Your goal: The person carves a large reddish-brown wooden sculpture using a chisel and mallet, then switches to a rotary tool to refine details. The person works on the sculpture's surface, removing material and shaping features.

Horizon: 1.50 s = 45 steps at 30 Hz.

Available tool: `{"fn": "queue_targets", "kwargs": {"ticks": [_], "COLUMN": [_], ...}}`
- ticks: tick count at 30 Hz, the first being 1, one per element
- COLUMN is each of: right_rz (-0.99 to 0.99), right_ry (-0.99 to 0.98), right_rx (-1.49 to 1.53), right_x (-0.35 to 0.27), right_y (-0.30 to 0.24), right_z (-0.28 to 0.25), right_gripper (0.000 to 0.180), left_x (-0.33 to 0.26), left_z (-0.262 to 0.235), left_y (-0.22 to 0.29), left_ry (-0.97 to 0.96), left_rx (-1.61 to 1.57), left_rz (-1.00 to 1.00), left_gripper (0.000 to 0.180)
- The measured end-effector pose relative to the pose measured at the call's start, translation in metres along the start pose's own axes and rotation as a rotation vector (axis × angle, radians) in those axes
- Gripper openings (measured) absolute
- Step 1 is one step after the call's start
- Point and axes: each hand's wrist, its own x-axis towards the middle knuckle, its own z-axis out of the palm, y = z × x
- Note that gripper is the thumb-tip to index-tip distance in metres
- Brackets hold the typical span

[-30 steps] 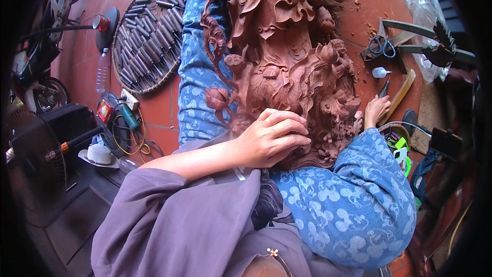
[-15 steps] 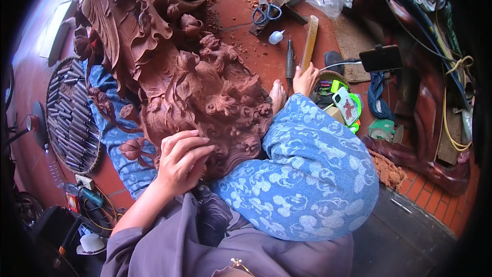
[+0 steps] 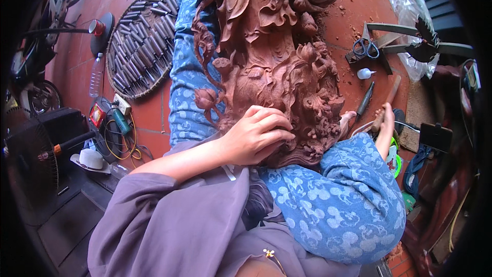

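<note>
A large reddish-brown wood carving (image 3: 266, 82), with deep folds, buds and small figures, lies between my legs. Over its near end rests my left hand (image 3: 261, 136), fingers loosely bent with gaps between them. No tool shows in it, though the palm side is hidden. Out to the right, beyond my bent knee, my right hand (image 3: 385, 120) is closed round the lower part of a long wooden stick (image 3: 393, 90). A dark pointed chisel (image 3: 365, 100) lies on the floor left of that stick.
A round basket (image 3: 108, 46) full of chisels (image 3: 143, 43) stands at the left. Scissors (image 3: 365, 48), a white dropper bottle (image 3: 365, 74) and a phone on a holder (image 3: 435, 137) are at the right. Cables, a white hat (image 3: 91, 159) and a fan (image 3: 33, 159) are near left.
The view has swung left, so the scene sits farther right. My right hand has drawn the stick back and it now tilts. My left hand stays over the carving's near end.
</note>
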Motion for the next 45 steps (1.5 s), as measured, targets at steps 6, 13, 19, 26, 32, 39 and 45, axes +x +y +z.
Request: {"fn": "queue_targets", "kwargs": {"ticks": [6, 13, 19, 26, 32, 39, 45], "right_rz": [0.614, 0.248, 0.052, -0.458, -0.445, -0.366, -0.324], "right_ry": [-0.145, -0.107, -0.038, -0.816, -1.215, -1.316, -1.364], "right_rx": [0.81, 0.224, -0.385, -0.856, -1.094, -1.1, -1.099], "right_x": [-0.019, -0.079, -0.062, -0.026, -0.015, -0.004, -0.002], "right_y": [-0.04, -0.123, -0.262, -0.382, -0.385, -0.38, -0.374], "right_z": [-0.055, -0.14, -0.165, -0.06, 0.025, 0.031, 0.03], "right_gripper": [0.033, 0.034, 0.031, 0.03, 0.021, 0.021, 0.023], "left_x": [-0.004, -0.008, -0.01, -0.043, -0.048, -0.046, -0.036], "left_z": [0.002, 0.005, -0.033, -0.138, -0.121, -0.079, -0.084], "left_y": [-0.01, -0.015, -0.022, -0.138, -0.247, -0.264, -0.269], "left_ry": [0.007, 0.042, 0.077, 0.73, 0.548, 0.377, 0.33], "left_rx": [-0.071, -0.123, -0.39, -0.177, 0.033, 0.646, 0.66], "left_rz": [0.036, 0.077, 0.115, -0.474, -0.872, -0.752, -0.841], "left_gripper": [0.036, 0.032, 0.03, 0.022, 0.05, 0.062, 0.059]}}
